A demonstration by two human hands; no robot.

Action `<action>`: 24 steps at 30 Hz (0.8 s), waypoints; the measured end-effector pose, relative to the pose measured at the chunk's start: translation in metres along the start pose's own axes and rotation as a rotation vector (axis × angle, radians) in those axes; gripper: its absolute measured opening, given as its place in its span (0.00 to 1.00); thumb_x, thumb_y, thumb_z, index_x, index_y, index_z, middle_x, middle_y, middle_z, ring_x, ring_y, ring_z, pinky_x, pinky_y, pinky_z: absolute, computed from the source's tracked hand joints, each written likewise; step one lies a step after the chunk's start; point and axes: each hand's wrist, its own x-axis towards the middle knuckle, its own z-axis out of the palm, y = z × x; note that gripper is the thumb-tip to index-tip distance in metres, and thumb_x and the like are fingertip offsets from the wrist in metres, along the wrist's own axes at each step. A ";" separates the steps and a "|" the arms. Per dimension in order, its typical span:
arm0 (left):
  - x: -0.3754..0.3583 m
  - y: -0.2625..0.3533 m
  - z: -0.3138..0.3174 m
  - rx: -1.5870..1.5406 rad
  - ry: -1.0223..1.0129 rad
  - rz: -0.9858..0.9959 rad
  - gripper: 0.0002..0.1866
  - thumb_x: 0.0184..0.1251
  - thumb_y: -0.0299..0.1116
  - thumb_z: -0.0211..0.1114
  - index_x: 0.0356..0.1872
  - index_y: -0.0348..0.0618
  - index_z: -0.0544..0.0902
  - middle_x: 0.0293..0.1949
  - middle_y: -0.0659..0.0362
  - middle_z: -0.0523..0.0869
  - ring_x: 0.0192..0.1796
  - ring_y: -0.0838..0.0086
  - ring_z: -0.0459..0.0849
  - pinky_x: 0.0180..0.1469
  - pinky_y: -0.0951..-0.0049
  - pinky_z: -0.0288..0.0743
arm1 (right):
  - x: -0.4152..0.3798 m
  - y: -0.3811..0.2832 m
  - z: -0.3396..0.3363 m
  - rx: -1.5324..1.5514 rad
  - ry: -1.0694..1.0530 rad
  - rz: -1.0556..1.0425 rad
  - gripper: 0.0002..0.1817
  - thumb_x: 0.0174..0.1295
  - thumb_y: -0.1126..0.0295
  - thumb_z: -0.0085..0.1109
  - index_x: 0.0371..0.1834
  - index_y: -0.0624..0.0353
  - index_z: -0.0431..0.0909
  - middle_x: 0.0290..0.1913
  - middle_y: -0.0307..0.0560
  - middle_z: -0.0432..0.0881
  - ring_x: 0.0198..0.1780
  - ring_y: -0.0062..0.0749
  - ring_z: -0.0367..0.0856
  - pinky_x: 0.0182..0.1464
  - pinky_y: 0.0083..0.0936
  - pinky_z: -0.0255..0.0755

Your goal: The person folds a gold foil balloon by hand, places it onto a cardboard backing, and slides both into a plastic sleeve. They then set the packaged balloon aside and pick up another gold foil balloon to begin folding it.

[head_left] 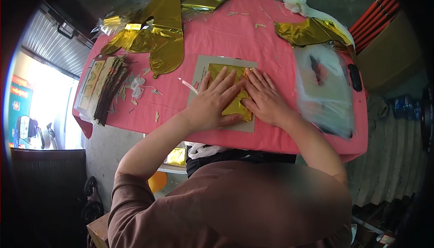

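On a grey card (202, 67) lies a folded gold foil sheet (218, 70), near the front middle of the pink-covered table. My left hand (214, 101) lies flat across the foil's left and lower part, fingers spread. On the foil's right side rests my right hand (266, 96), palm down, its fingers stretched out and slightly apart. The fingertips of both hands are close together near the foil's top. A thin white straw-like piece (187, 85) sticks out left of the card. Much of the foil is hidden under the hands.
Large gold foil balloons (166, 44) lie at the back left, with a packed gold stack (203, 0) beside them. A stack of cards (101, 87) stands at the left edge. Clear plastic bags (325, 94) and more gold foil (312, 31) lie at the right of the pink cloth (235, 26).
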 end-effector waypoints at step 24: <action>0.009 0.037 0.001 0.054 0.110 0.227 0.07 0.46 0.32 0.65 0.26 0.45 0.77 0.31 0.62 0.78 0.36 0.69 0.78 0.39 0.67 0.74 | -0.001 0.005 0.012 -0.032 0.103 -0.038 0.34 0.65 0.53 0.46 0.70 0.62 0.55 0.72 0.58 0.53 0.75 0.45 0.45 0.74 0.43 0.35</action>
